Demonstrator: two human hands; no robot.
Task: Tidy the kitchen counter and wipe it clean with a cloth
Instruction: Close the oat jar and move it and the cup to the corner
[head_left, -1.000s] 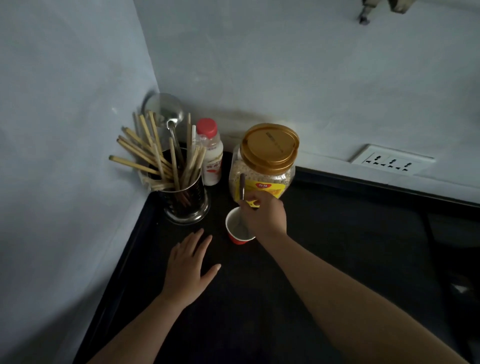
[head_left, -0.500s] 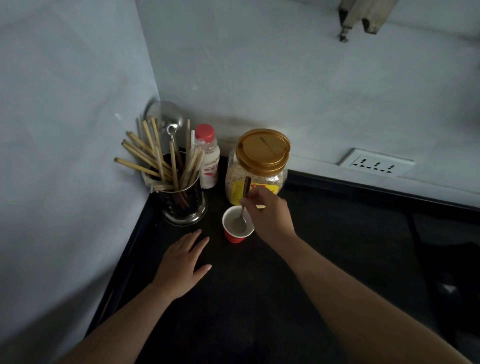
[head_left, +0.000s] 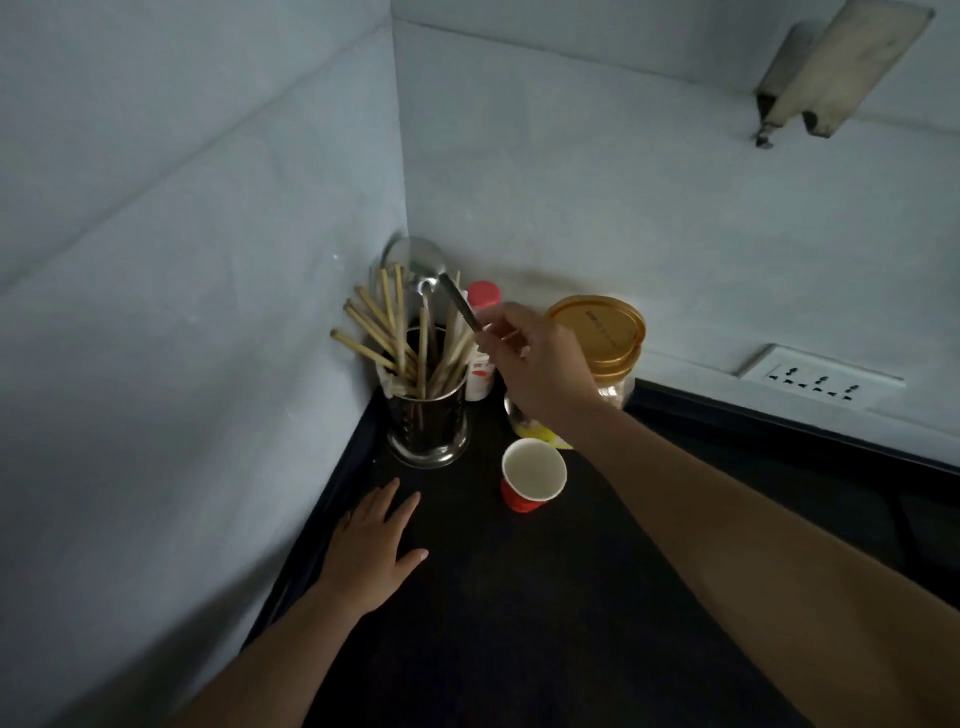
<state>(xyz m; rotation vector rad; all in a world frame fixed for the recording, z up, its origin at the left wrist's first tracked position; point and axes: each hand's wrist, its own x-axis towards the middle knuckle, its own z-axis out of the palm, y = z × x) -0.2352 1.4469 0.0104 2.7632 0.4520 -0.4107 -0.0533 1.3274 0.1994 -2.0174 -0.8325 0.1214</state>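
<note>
My right hand (head_left: 535, 364) is raised over the corner of the black counter (head_left: 519, 623), shut on a metal spoon (head_left: 457, 301) whose handle points up and left above the metal utensil holder (head_left: 428, 421). The holder stands in the corner, full of wooden chopsticks (head_left: 384, 338) and a steel ladle (head_left: 415, 260). A red paper cup (head_left: 532, 475) stands in front of my right wrist with nothing in it. My left hand (head_left: 374, 551) lies flat on the counter, fingers spread, just before the holder.
A small white bottle with a red cap (head_left: 483, 332) stands behind the holder. A clear jar with a gold lid (head_left: 602, 332) sits behind my right hand. A wall socket (head_left: 815, 382) is at the right; a metal bracket (head_left: 831, 73) hangs above.
My right hand lifted the spoon out of the red cup and carried it up and left over the utensil holder. The left hand stayed flat on the counter.
</note>
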